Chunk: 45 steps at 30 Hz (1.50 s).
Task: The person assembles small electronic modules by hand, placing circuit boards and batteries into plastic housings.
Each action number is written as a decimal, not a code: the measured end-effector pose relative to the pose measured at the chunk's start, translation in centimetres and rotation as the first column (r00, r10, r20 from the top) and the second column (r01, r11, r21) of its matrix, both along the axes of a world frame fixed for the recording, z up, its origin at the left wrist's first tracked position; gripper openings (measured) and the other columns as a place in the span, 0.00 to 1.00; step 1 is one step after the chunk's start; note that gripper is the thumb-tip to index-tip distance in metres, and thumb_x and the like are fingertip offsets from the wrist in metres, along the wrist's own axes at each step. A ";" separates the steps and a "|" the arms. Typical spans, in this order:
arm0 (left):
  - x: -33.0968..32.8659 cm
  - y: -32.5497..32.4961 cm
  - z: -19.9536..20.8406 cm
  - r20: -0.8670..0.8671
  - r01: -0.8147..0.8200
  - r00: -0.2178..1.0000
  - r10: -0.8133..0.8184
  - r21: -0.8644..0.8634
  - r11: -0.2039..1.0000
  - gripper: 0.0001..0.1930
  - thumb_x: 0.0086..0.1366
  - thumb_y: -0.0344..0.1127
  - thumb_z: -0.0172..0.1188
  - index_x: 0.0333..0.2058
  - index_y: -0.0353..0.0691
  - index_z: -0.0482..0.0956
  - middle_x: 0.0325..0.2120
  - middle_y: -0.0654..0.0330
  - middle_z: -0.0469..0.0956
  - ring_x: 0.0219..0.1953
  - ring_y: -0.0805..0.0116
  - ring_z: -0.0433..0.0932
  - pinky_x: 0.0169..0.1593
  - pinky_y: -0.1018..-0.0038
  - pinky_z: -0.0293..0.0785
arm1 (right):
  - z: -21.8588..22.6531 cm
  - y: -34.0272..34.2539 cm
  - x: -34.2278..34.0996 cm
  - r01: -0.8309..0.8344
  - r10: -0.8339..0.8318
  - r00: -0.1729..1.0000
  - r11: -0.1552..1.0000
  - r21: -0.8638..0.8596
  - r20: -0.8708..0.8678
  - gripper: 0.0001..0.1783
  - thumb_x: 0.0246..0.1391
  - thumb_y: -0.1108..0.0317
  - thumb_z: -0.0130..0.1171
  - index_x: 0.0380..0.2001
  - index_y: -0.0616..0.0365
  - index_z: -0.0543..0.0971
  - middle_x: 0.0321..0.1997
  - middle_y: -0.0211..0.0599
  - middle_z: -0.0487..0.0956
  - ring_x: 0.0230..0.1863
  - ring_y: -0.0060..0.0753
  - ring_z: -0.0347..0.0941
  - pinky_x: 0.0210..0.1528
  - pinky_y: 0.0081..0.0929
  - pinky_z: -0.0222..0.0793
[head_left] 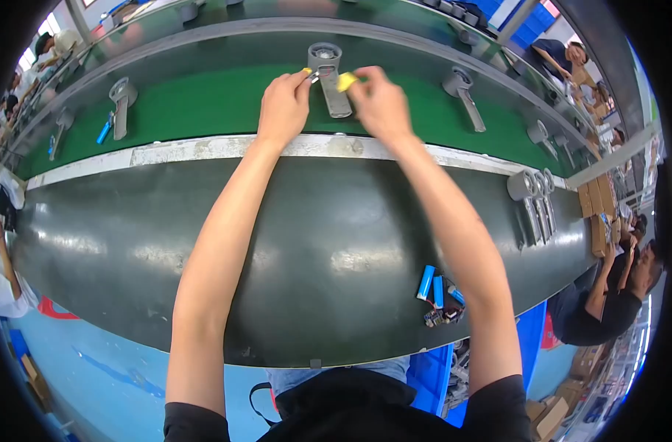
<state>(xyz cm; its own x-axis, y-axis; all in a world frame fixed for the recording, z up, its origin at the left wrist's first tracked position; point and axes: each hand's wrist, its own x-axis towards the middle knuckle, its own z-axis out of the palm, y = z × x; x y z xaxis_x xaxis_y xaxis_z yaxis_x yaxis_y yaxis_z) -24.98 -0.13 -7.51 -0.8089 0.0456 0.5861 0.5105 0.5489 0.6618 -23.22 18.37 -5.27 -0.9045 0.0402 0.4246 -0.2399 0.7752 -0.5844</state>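
A grey handheld fan housing [335, 99], with a round head and a long handle, lies on the green conveyor belt [196, 99] straight ahead of me. My left hand [284, 107] is at its left side, fingers pinched beside the upper handle; a bit of yellow and a small pale piece show at the fingertips, too small to name. On the other side, my right hand [384, 107] has its fingers closed around a small yellow piece [346, 81], somewhat blurred, close to the handle. Both forearms reach across the dark green worktable [314, 221].
More grey fan housings [465, 99] lie along the belt, some beside blue cylindrical batteries [105, 129]. Several housings [531, 199] stand grouped at the table's right. Batteries wired to circuit boards [439, 291] lie near my right forearm. Co-workers [608, 295] sit along both sides.
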 end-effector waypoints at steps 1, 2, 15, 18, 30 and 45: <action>0.1 -0.1 0.3 0.009 -0.016 1.000 0.016 0.005 1.000 0.13 0.66 0.33 0.56 0.45 0.32 0.80 0.32 0.48 0.79 0.34 0.50 0.78 0.41 0.64 0.72 | 0.8 1.7 0.1 0.086 -0.077 0.991 0.993 0.082 -0.105 0.17 0.58 0.61 0.57 0.46 0.60 0.76 0.34 0.46 0.83 0.27 0.45 0.81 0.33 0.36 0.76; 0.0 -0.6 0.5 0.020 -0.017 1.000 0.017 0.024 1.000 0.12 0.66 0.32 0.56 0.44 0.33 0.81 0.32 0.48 0.79 0.36 0.49 0.77 0.42 0.60 0.71 | 1.9 3.8 0.2 0.169 -0.135 0.967 0.974 0.148 -0.215 0.17 0.58 0.59 0.57 0.45 0.59 0.78 0.34 0.47 0.84 0.31 0.48 0.82 0.36 0.38 0.76; -0.9 -0.7 -0.4 0.003 -0.140 0.990 0.140 0.062 0.988 0.12 0.67 0.32 0.53 0.44 0.33 0.81 0.35 0.50 0.80 0.42 0.49 0.77 0.49 0.59 0.69 | 2.3 19.7 3.8 0.247 -0.132 0.869 0.951 -0.186 0.478 0.20 0.61 0.58 0.56 0.47 0.65 0.77 0.25 0.25 0.74 0.22 0.16 0.67 0.26 0.17 0.63; -1.5 -1.3 -0.5 0.034 -0.148 0.989 0.146 0.078 0.986 0.13 0.66 0.30 0.52 0.46 0.37 0.81 0.37 0.51 0.79 0.46 0.51 0.75 0.51 0.57 0.65 | 2.8 17.7 4.6 0.215 0.030 0.899 0.838 -0.502 0.436 0.17 0.62 0.58 0.55 0.42 0.63 0.77 0.25 0.26 0.76 0.20 0.15 0.67 0.22 0.16 0.62; 12.6 -0.3 1.2 -0.259 -0.034 0.966 -0.025 -0.218 0.975 0.17 0.61 0.26 0.57 0.49 0.37 0.77 0.53 0.46 0.70 0.58 0.49 0.67 0.60 0.55 0.59 | 1.0 10.4 0.3 0.469 -0.141 0.853 0.631 -0.618 0.503 0.14 0.61 0.62 0.58 0.34 0.65 0.80 0.25 0.30 0.81 0.18 0.14 0.67 0.20 0.14 0.65; 19.8 1.9 2.6 0.118 0.471 0.873 -0.472 0.042 0.881 0.31 0.57 0.39 0.67 0.57 0.38 0.68 0.47 0.53 0.73 0.51 0.55 0.71 0.56 0.63 0.63 | 6.2 4.9 31.9 0.077 0.193 0.809 0.901 -0.426 0.554 0.14 0.65 0.72 0.48 0.49 0.63 0.78 0.37 0.32 0.82 0.33 0.22 0.77 0.38 0.19 0.71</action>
